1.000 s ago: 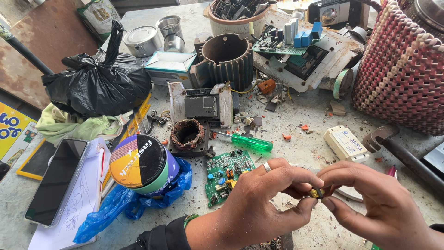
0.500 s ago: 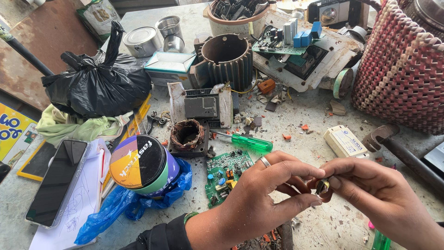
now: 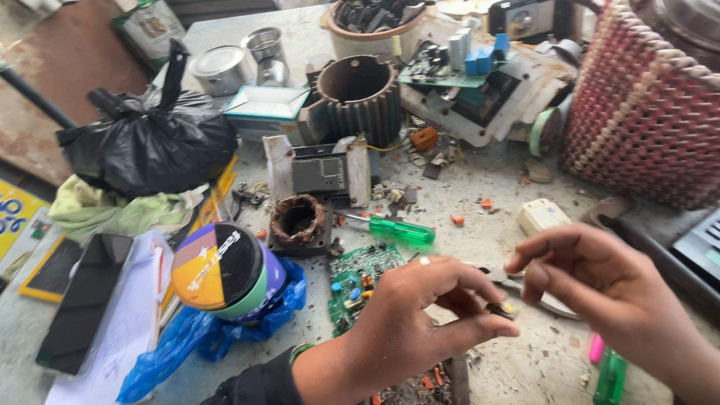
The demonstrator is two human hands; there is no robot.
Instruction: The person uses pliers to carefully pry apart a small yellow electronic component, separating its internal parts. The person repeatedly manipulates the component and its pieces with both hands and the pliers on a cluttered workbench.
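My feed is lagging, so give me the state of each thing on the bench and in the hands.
Left hand: pinching a small part.
Right hand: open, off the part.
Screwdriver: lying flat.
Circuit board: flat, partly under the left hand.
Black bag: tied shut.
Phone: screen dark.
Motor housing: hollow, on end.

Grey, dust-strewn concrete desk (image 3: 495,187), surface gritty with small debris and chips; rust-brown metal sheet (image 3: 67,67) at upper left corner, worn and stained; dark round metal bar (image 3: 34,97) crossing it diagonally; light even and diffuse, daylight in quality, shadows soft; walls, floor and windows outside the view.
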